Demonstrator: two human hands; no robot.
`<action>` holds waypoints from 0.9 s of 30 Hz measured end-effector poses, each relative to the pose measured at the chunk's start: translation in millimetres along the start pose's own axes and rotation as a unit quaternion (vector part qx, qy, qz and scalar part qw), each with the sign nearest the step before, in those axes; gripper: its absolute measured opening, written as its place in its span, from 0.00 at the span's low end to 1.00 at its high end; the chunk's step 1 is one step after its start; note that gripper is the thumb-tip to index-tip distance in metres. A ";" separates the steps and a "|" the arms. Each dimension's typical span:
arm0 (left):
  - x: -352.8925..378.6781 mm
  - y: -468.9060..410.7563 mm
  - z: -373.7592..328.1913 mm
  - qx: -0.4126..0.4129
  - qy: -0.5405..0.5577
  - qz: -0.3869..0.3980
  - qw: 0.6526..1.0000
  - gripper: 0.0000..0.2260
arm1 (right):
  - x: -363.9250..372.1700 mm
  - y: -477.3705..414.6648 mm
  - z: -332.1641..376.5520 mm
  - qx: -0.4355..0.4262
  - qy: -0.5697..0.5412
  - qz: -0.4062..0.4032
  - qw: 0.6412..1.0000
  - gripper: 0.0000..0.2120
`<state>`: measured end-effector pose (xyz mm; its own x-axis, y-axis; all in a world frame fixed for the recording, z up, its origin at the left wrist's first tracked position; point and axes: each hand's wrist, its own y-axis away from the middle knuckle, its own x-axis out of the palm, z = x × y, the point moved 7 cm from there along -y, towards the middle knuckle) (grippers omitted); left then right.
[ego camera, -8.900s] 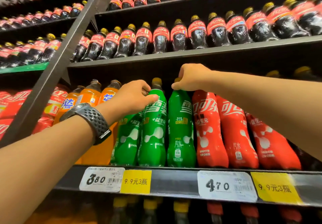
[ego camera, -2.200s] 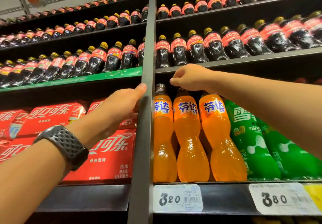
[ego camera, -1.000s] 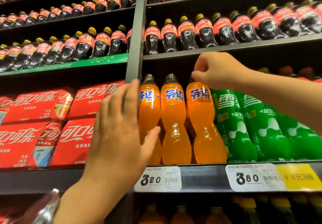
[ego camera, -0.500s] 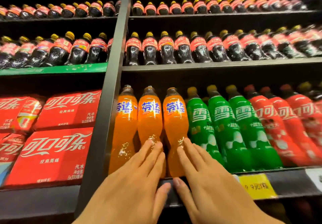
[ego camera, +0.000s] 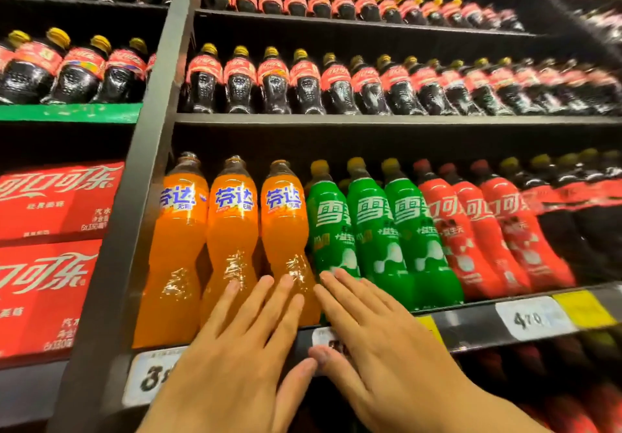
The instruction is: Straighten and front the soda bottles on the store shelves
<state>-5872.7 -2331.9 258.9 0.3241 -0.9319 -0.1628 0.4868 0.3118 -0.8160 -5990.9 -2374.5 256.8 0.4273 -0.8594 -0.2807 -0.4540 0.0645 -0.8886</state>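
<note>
Mid shelf, left to right: three orange bottles (ego camera: pixel 232 230) with blue "芬达" labels, three green bottles (ego camera: pixel 373 230) labelled "雪…" and "+益生元", then red bottles (ego camera: pixel 471 234) printed "可口可乐". All stand upright at the shelf front with their labels facing out.

Shelves at 12 o'clock: dark cola bottles (ego camera: pixel 306 79) with red labels and yellow caps.

At 9 o'clock: red cartons (ego camera: pixel 50 281), "可口可乐", "6x330" partly legible.

Shelf edge (ego camera: pixel 471 326): price tag (ego camera: pixel 528 318) reads "470", with a yellow tag (ego camera: pixel 584 309) at its 3 o'clock, blurred.

Hands at 6 o'clock, both flat with fingers straight and slightly spread, thumb tips nearly meeting. Left hand (ego camera: pixel 235 348): fingertips on the lower bodies of the middle and right orange bottles. Right hand (ego camera: pixel 380 341): fingertips at the base of the first green bottle.

Versus 0.5 s ago: same flat pose, but the right fingertips were then on the third orange bottle. The "470" tag is newly in view.
</note>
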 end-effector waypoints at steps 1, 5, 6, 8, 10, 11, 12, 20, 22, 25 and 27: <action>0.7 -1.6 -5.3 -0.009 0.008 0.007 1.000 0.33 | -0.9 4.5 -4.9 -0.010 -0.014 -0.003 1.000 0.31; -7.5 -8.0 -16.1 -0.049 0.042 -0.012 0.998 0.34 | -15.8 28.9 -46.2 0.013 -0.039 -0.043 0.998 0.30; -10.3 -12.8 -23.2 -0.056 0.054 -0.019 0.997 0.33 | -19.9 38.7 -66.0 0.028 -0.043 -0.050 0.997 0.30; -13.4 -26.0 -41.4 -0.058 0.077 -0.027 0.995 0.32 | -24.4 58.4 -108.4 0.054 -0.036 -0.042 0.997 0.31; -9.4 -36.7 -64.0 -0.057 0.103 -0.025 0.993 0.31 | -25.3 76.0 -148.6 0.069 -0.016 -0.015 0.997 0.33; -5.2 -42.1 -82.3 -0.056 0.114 -0.026 0.992 0.30 | -25.4 86.9 -170.3 0.067 -0.008 -0.008 0.998 0.34; -1.9 -48.7 -95.2 -0.053 0.118 -0.030 0.991 0.30 | -26.7 93.7 -187.2 0.066 -0.005 0.008 0.998 0.35; 48.8 -69.6 -128.8 -0.168 0.064 0.022 0.983 0.27 | -50.6 133.5 -302.3 0.081 -0.011 -0.015 0.997 0.35; 56.5 -64.8 -127.3 -0.169 0.087 0.015 0.982 0.23 | -51.9 149.3 -342.8 0.114 0.005 -0.010 0.993 0.34; 55.9 -58.8 -123.5 -0.174 0.107 -0.015 0.979 0.24 | -43.6 165.6 -376.8 0.143 -0.019 0.035 0.989 0.36; 54.4 -45.8 -126.0 -0.182 0.110 -0.030 0.977 0.27 | -44.7 179.6 -381.2 0.130 -0.048 0.039 0.990 0.34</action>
